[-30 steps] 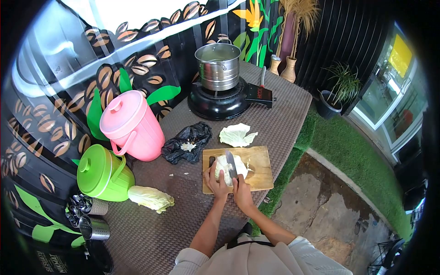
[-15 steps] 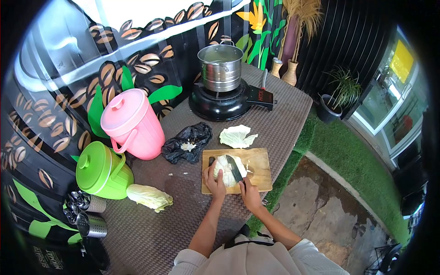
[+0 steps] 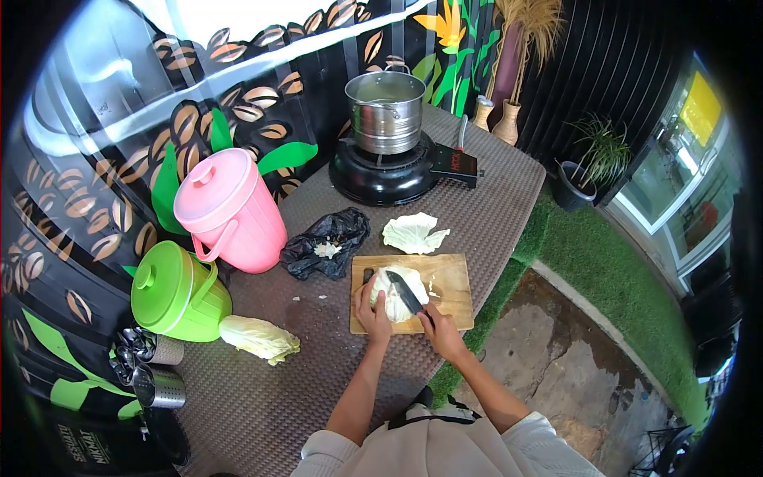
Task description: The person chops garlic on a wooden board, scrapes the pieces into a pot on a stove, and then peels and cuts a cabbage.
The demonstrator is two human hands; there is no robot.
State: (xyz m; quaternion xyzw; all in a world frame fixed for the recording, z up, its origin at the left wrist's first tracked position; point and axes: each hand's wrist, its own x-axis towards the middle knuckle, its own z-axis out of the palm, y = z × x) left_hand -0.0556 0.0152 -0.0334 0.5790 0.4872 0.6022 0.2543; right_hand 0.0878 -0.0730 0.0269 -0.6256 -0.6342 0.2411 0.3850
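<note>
On a wooden cutting board [image 3: 451,296] lies a pale head of cabbage [image 3: 388,304]. My left hand [image 3: 372,312] is wrapped round the cabbage's left side, thumb on top. In my right hand [image 3: 442,331] is the black handle of a knife [image 3: 406,292], whose dark blade lies slanted across the cabbage, tip pointing up and left. Small pale scraps sit on the board right of the blade. Behind the board rests a loose cabbage leaf [image 3: 415,233]. To its left, a crumpled black plastic bag [image 3: 324,243] holds pale scraps.
A steel pot [image 3: 385,113] stands on a black portable stove [image 3: 381,171] at the back. Pink [image 3: 230,213] and green lidded pails [image 3: 181,292] line the left, with a napa cabbage [image 3: 260,339] before them. Metal utensil holders [image 3: 160,387] stand at the left edge. The table's right edge borders grass.
The knife has turned, its tip swinging left over the cabbage. My right hand has shifted slightly right and down; my left hand keeps its hold. The whole view has shifted a little.
</note>
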